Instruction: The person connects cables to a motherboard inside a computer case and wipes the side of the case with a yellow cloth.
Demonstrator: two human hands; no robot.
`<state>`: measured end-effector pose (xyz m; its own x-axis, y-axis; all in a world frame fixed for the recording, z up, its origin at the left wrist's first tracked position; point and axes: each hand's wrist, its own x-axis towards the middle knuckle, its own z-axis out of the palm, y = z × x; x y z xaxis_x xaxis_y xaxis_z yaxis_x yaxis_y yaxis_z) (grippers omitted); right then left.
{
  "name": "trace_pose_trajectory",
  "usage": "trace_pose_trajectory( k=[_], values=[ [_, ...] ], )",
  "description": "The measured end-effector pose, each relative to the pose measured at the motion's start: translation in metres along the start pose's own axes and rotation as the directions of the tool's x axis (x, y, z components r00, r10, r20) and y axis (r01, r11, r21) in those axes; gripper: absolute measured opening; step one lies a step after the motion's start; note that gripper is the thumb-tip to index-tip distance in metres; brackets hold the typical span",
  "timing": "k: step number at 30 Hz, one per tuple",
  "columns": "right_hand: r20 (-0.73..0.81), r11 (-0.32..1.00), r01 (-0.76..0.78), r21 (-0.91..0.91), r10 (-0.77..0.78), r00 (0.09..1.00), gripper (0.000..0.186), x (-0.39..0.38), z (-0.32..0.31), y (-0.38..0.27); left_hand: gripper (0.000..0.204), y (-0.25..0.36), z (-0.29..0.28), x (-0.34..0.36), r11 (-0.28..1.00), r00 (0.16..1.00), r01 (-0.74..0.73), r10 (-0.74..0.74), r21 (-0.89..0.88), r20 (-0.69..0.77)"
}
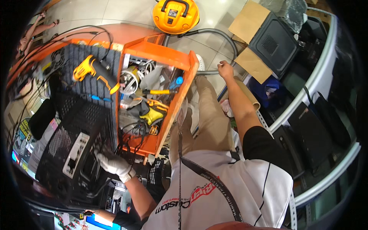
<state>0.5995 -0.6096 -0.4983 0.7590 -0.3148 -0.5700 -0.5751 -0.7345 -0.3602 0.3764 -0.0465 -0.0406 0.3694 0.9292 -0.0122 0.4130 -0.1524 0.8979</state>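
My left hand, in a white glove, reaches to a black computer case lying on the workbench. Its fingers look stretched out against the case's edge, beside a pale metal panel with ports; the fingertips are partly lost in shadow. Low on the other side, my bare right hand has its fingers curled around a grey vacuum hose. The hose crosses in front of my ankle and loops back to a yellow vacuum cleaner on the floor.
An orange drawer stands pulled out, full of tools and cables. A yellow-and-black power tool lies on a striped mat. To the right are an open cardboard box, a dark case panel and shelves with a white rail.
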Motion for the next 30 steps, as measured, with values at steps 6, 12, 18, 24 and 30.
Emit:
trace_pose_trajectory(
  k=[6, 12, 18, 24, 30],
  values=[
    [0.384, 0.863, 0.419, -0.283, -0.299, 0.874, 0.056, 0.143, 0.138, -0.079, 0.054, 0.004, 0.029, -0.013, 0.991, 0.996, 0.081, -0.083, -0.105, -0.016],
    [0.5, 0.705, 0.578, -0.41, -0.357, 0.789, 0.066, 0.247, 0.262, -0.131, 0.056, -0.005, -0.016, -0.013, 0.986, 0.99, 0.127, -0.133, -0.107, -0.054],
    [0.429, 0.603, 0.555, -0.573, -0.356, 0.83, 0.056, 0.328, 0.319, -0.105, 0.057, -0.008, -0.004, -0.009, 0.977, 0.971, 0.172, -0.19, -0.126, -0.147],
    [0.54, 0.42, 0.75, -0.512, -0.522, 0.661, 0.035, 0.344, 0.289, -0.031, 0.061, -0.031, 0.006, 0.012, 0.982, 0.971, 0.172, -0.182, -0.075, -0.158],
    [0.532, 0.523, 0.813, -0.257, -0.625, 0.571, 0.079, 0.205, 0.121, -0.188, 0.06, 0.006, -0.038, -0.017, 0.98, 0.98, 0.169, -0.178, -0.102, -0.093]
  ],
)
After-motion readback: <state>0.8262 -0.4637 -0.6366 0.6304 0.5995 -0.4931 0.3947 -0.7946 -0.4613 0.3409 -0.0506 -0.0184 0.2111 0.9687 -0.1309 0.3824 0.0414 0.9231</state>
